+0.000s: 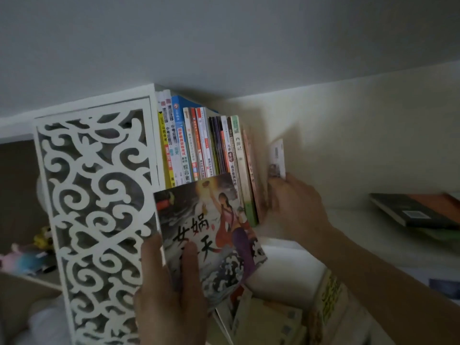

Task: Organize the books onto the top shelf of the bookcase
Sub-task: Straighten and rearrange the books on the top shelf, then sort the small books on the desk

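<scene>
White book spine (239,155) reading 西游记, left hand (171,290) holding picture book (209,235)

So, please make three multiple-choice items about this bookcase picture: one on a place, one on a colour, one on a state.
1. Where is the row of upright books?
A. beside the carved white panel
B. on the floor
C. inside a box

2. What colour is the tallest wide spine in the row?
A. black
B. blue
C. pink

3. What is the left hand doing?
A. hanging idle
B. pressing the wall
C. holding the illustrated book

Answers:
1 A, the row starts directly against the panel.
2 B, the spine is blue.
3 C, its fingers lie over the cover.
</scene>
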Demonstrator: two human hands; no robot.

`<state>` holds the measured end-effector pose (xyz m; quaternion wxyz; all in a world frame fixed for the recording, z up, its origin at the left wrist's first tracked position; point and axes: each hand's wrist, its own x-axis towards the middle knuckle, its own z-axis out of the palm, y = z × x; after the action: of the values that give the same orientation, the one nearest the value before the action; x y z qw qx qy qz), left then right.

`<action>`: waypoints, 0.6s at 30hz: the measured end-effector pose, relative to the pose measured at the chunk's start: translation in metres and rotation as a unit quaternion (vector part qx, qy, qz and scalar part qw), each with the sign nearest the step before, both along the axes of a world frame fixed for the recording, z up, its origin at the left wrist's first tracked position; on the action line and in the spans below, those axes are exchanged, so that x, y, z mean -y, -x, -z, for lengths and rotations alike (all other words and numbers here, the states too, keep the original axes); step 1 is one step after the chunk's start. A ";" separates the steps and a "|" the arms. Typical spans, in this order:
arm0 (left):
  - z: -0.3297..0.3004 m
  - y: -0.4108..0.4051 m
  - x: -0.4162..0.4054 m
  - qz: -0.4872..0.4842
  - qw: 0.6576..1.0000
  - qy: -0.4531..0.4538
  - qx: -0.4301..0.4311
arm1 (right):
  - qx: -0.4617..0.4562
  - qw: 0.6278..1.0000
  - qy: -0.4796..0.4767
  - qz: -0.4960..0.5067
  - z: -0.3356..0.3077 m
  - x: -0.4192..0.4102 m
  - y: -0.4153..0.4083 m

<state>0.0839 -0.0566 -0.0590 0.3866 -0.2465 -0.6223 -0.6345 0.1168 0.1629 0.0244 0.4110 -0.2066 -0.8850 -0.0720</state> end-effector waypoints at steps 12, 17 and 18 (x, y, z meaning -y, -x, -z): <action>0.016 -0.036 -0.026 0.342 0.938 -0.031 0.057 | -0.165 0.967 0.003 -0.194 0.078 0.130 -0.099; 0.047 -0.048 -0.019 0.390 0.912 -0.008 0.124 | -0.049 0.958 0.164 -0.230 0.103 0.139 -0.109; 0.053 -0.049 -0.016 0.386 0.910 -0.008 0.150 | -0.026 0.968 0.143 -0.204 0.106 0.137 -0.113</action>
<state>0.1325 -0.0411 -0.1117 0.0154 -0.3666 -0.5238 -0.7688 0.2302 0.0254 -0.0818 0.4058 -0.0799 -0.8986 0.1465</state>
